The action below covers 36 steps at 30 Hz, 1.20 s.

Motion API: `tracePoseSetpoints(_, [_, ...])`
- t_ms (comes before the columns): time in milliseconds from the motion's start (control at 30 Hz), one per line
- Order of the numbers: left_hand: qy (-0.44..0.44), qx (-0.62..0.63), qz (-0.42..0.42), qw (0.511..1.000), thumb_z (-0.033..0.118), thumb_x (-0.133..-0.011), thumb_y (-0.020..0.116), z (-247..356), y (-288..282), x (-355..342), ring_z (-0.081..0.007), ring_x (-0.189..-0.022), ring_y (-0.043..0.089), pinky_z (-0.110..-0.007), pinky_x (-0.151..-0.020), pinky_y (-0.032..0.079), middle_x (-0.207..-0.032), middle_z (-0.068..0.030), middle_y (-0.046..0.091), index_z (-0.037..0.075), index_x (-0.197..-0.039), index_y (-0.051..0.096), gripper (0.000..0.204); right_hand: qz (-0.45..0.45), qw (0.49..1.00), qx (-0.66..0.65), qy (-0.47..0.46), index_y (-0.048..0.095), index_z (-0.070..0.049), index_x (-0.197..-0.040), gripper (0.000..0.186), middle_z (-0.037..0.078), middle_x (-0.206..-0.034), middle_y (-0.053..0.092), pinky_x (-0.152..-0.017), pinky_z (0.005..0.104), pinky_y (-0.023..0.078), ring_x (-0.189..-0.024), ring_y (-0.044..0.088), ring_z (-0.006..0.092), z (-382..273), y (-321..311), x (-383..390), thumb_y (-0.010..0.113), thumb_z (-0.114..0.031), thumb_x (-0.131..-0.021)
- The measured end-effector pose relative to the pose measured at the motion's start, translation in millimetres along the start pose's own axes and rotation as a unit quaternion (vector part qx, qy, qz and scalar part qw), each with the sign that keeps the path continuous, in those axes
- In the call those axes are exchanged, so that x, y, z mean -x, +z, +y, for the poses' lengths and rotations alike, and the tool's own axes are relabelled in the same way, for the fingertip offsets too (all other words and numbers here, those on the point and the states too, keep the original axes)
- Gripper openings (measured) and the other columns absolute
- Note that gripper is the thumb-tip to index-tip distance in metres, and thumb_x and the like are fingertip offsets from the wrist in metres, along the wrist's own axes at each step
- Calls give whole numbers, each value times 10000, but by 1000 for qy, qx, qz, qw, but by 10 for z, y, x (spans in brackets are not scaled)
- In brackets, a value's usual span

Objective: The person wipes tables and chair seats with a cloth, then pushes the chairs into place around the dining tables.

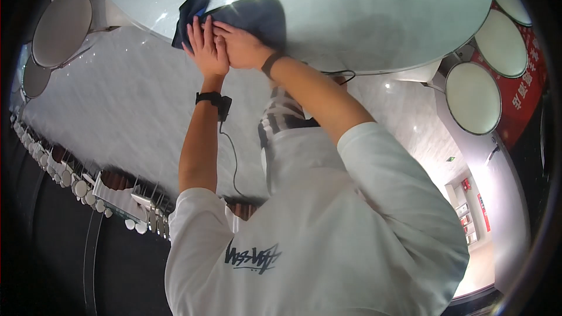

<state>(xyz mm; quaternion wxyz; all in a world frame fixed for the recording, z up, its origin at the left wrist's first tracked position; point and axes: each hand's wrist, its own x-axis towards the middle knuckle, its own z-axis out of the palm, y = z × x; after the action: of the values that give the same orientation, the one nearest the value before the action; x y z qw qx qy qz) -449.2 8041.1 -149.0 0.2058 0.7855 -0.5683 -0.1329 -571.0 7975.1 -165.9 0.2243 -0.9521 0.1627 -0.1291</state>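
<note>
A dark navy cloth [186,19] lies on the glossy, pale round tabletop [333,17], its left end folded up so that a strip of brighter blue shows. To the right of the fold is a flatter, greyer dark area; I cannot tell if all of it is cloth. My left hand [206,52] rests on the cloth's near edge, fingers stretched out and a little spread. Close against it, partly overlapping, my right hand [241,45] lies with its fingers straight over the dark material. Its fingertips are partly hidden by the left hand.
Round pale seats [62,28] flank the table on the left, and more seats [473,98] stand on the right. A black cable [235,164] hangs from the band on my left wrist. Another dark cable [345,73] loops at the table's near edge. Red panelling [527,82] is at far right.
</note>
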Motion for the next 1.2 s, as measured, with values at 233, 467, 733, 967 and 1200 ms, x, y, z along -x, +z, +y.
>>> tracePoseSetpoints(233, [-49, -36, -6, 998, 464, -1014, 397, 744, 396, 489, -393, -1584, 194, -733, -1170, 131, -1696, -124, 297, 196, -1573, 463, 623, 18, 998, -54, 35, 632, -39, -1357, 497, 118, -1473, 592, -1290, 468, 165, -1494, 368, 289, 40, -121, 889, 512, -281, -940])
tracePoseSetpoints(467, [-1, -52, -101, 994, 423, -969, 480, 2221, 1100, 801, -379, -1593, 163, -744, -1161, 176, -1716, -93, 251, 221, -1600, 409, 666, -18, 987, -105, 118, 567, -53, -1443, 579, 128, -1564, 496, -1298, 481, 147, -1533, 303, 313, 509, -757, 2467, 548, -311, -925])
tracePoseSetpoints(733, [258, 131, -171, 942, 402, -978, 542, 4155, 2222, 369, -351, -1573, 231, -693, -1181, 215, -1707, -92, 268, 219, -1563, 448, 620, 132, 939, -32, 315, 434, -51, -1541, 696, 169, -1619, 394, -1244, 526, 208, -1534, 283, 375, 1481, -1585, 4268, 643, -278, -918])
tracePoseSetpoints(967, [219, 204, -119, 947, 385, -1045, 449, 4300, 2357, 233, -314, -1556, 283, -566, -1244, 181, -1679, -112, 328, 83, -1558, 428, 596, 85, 952, 18, 293, 502, -26, -1498, 496, 174, -1629, 386, -1223, 538, 255, -1504, 326, 434, 1852, -2041, 4425, 498, -208, -1036])
tracePoseSetpoints(1200, [179, 54, -82, 979, 350, -1008, 534, 3279, 1765, 74, -253, -1538, 327, -536, -1238, 214, -1658, -78, 376, 112, -1569, 429, 619, -28, 943, 171, 284, 524, -156, -1513, 515, 150, -1595, 419, -1250, 568, 188, -1492, 331, 420, 1661, -1648, 3357, 539, -276, -1012])
